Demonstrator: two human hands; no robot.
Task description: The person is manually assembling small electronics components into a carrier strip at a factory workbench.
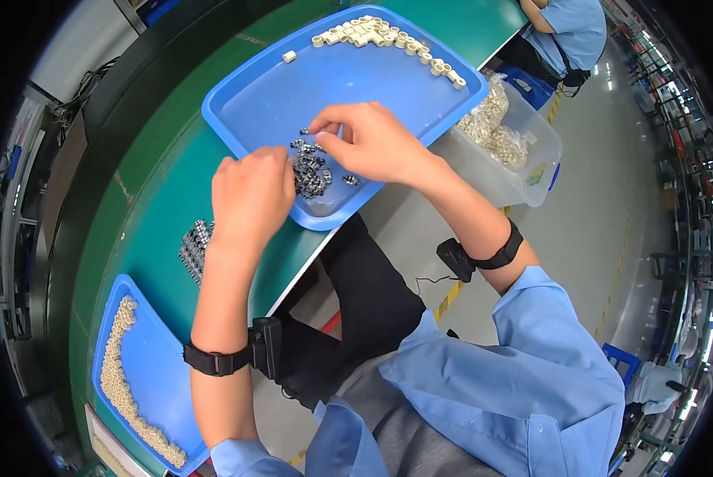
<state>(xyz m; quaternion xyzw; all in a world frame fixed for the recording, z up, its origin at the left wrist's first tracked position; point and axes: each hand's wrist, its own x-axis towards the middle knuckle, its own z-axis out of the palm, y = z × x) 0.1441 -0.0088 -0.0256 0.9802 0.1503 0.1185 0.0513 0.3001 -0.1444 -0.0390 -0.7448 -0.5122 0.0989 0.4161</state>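
Note:
My left hand point(251, 189) is over the left front edge of a large blue tray point(261, 99), its fingers curled down and closed. The hand's back hides whatever its fingertips hold. Right beside it, a pile of small dark, shiny metal parts point(312, 176) lies in the tray's near corner. My right hand point(372, 145) hovers just beyond the pile, thumb and forefinger brought together; I cannot make out what is between them. A few metal parts lie loose under its fingertips. Short cream-coloured tubes point(364, 33) are gathered along the tray's far rim.
A block of metal parts point(196, 248) sits on the green table point(161, 187) by my left forearm. A second blue tray point(153, 358) holds small cream rings point(116, 374). Bagged cream pieces fill a clear bin point(543, 179) at right. Another person point(571, 36) sits at the far right.

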